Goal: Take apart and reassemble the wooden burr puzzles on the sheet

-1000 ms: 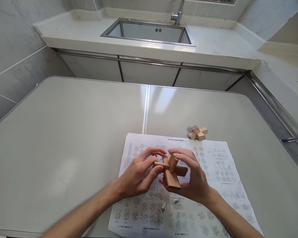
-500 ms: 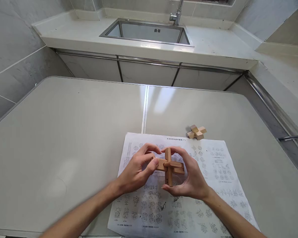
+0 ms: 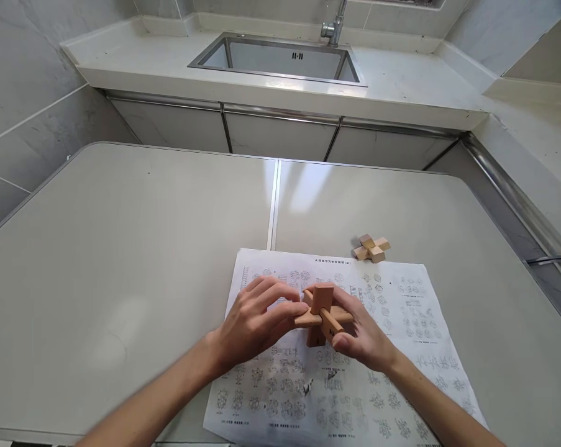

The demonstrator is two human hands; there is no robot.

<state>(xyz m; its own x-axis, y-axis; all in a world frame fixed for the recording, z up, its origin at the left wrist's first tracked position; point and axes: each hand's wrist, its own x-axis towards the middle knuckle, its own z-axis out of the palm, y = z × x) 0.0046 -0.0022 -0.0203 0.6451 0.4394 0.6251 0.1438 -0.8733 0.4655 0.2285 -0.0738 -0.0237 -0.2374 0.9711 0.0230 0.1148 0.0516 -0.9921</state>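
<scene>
Both hands hold a brown wooden puzzle (image 3: 323,300) of crossed, interlocked pieces just above a printed sheet (image 3: 317,397). My left hand (image 3: 256,316) pinches the left end of a flat piece between thumb and fingers. On the other side, my right hand (image 3: 366,335) grips the puzzle, its thumb on the end of a slanting piece and its fingers behind, partly hidden. One piece stands upright in the middle. Rows of small diagrams cover the sheet.
A smaller, pale wooden puzzle (image 3: 371,248) lies on the table (image 3: 168,236) just beyond the sheet's top edge. Past the table are a counter (image 3: 401,81), a sink (image 3: 280,59) and a faucet (image 3: 333,28).
The brown puzzle has been turned, so a broad piece now stands up and another slants towards me. My right thumb has moved from the bottom of a piece to the slanting one's end.
</scene>
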